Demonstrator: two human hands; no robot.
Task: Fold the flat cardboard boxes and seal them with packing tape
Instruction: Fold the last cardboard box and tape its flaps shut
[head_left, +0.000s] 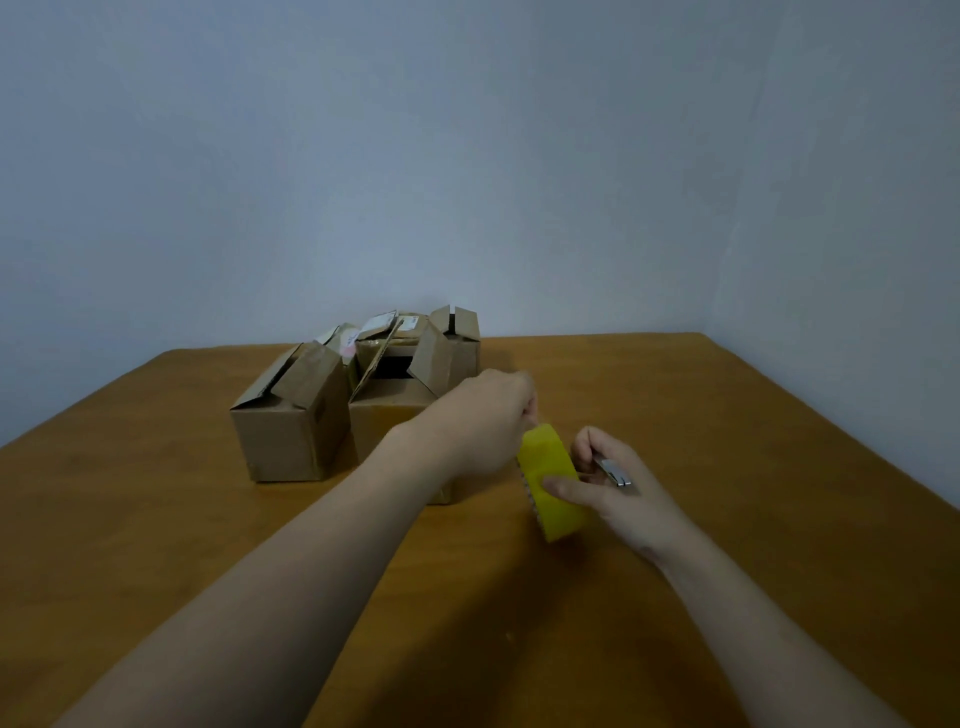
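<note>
Yellow packing tape roll (553, 483), light and rigid, is hovering before the cardboard boxes (291, 426); right hand (621, 496) is gripping its rim; left hand (483, 421) is seemingly pinching its sticky loose end.

A brown wooden table (805, 519) fills the lower half, its far edge against a plain, pale blue-grey wall (415, 156). A second wall (857, 260) meets it in a corner on the right, alongside the table's right edge. The light is dim and even, with soft shadows on the tabletop.
</note>
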